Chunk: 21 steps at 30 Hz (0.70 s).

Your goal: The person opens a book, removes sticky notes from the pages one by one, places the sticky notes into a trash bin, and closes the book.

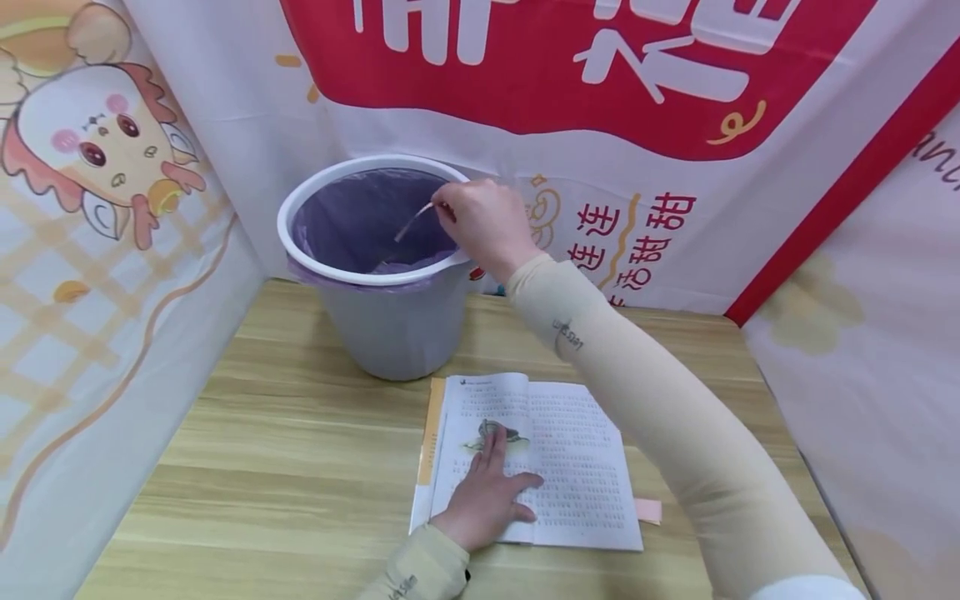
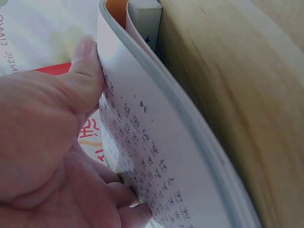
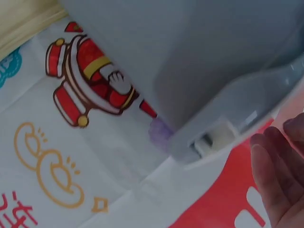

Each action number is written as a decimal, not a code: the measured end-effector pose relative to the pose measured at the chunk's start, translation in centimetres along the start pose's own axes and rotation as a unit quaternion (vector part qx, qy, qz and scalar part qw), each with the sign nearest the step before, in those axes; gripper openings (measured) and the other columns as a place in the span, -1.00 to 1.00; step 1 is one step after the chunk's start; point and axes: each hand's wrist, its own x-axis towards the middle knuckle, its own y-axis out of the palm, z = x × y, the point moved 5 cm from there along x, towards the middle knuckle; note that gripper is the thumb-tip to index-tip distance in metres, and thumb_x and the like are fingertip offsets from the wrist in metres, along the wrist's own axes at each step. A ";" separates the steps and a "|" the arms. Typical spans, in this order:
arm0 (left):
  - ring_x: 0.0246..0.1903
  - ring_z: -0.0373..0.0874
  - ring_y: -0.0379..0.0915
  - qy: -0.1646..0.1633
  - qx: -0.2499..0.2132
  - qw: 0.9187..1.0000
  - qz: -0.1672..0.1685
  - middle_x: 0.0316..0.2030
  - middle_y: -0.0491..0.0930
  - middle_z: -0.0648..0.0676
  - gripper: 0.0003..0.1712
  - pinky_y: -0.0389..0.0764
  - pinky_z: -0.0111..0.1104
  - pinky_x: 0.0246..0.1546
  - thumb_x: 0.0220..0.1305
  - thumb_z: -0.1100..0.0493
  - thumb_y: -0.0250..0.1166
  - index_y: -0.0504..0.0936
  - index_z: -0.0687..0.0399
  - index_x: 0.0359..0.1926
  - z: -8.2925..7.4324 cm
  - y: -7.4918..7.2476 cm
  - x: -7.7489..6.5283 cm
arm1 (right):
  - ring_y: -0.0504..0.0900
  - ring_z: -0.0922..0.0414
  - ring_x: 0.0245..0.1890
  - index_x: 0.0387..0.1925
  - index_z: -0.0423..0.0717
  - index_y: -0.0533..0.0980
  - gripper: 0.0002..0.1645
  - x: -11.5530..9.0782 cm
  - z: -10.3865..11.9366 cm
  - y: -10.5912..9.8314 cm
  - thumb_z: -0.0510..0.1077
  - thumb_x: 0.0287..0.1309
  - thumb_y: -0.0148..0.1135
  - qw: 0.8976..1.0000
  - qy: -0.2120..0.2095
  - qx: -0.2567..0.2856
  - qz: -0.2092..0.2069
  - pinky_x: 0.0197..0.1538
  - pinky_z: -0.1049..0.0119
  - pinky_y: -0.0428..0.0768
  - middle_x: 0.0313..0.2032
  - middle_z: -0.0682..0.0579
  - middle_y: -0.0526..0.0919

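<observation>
An open book (image 1: pixel 577 475) with printed text and a small boat picture lies on the table. My left hand (image 1: pixel 486 500) rests on its left page, fingers stretched out and thumb spread. In the left wrist view, the left hand (image 2: pixel 71 142) lies against the curved pages (image 2: pixel 147 123). Over the mouth of a grey trash bin (image 1: pixel 397 325), my right hand (image 1: pixel 487 223) pinches a thin, narrow pale strip (image 1: pixel 414 222) that hangs at a slant. The right wrist view shows the right hand's fingers (image 3: pixel 273 166) beside the bin's rim (image 3: pixel 209 137); the strip cannot be made out there.
A purple liner bag (image 1: pixel 330 217) lines the bin, which stands at the back of the wood-grain table (image 1: pixel 300 467). From under the book's right edge sticks a pink paper tab (image 1: pixel 648 510). Printed cloth (image 1: pixel 660 233) hangs behind and on both sides.
</observation>
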 end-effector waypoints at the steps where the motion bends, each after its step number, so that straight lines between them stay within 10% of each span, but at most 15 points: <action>1: 0.50 0.36 -0.35 0.000 -0.001 1.000 0.000 0.52 -0.32 0.39 -0.39 0.05 0.13 0.40 0.02 -0.26 0.24 0.59 -0.44 0.17 0.0 -0.1 0.0 | 0.73 0.09 -0.28 -0.19 0.08 0.73 -0.69 0.2 0.2 0.3 -0.06 0.28 0.07 1.000 0.005 -0.008 0.001 -0.19 0.24 0.64 -0.30 0.13 0.78; 10: 0.51 0.33 -0.37 -0.011 -0.004 1.000 0.007 0.53 -0.33 0.35 -0.40 0.05 0.12 0.41 0.02 -0.28 0.24 0.59 -0.48 0.17 -0.1 0.0 -0.1 | 0.73 0.07 -0.13 -0.11 0.11 0.73 -0.59 1.1 0.8 2.5 -0.15 0.21 -0.01 0.993 0.024 -0.035 0.106 -0.06 0.14 0.63 -0.16 0.13 0.78; 21: 0.52 0.31 -0.40 -0.011 0.003 1.000 0.008 0.54 -0.35 0.34 -0.40 0.04 0.12 0.41 0.04 -0.29 0.22 0.57 -0.50 0.18 0.0 0.2 0.0 | 0.71 0.06 -0.05 -0.06 0.14 0.71 -0.60 1.2 0.2 2.8 -0.12 0.19 0.03 0.992 0.048 -0.020 0.113 -0.03 0.13 0.63 -0.09 0.15 0.76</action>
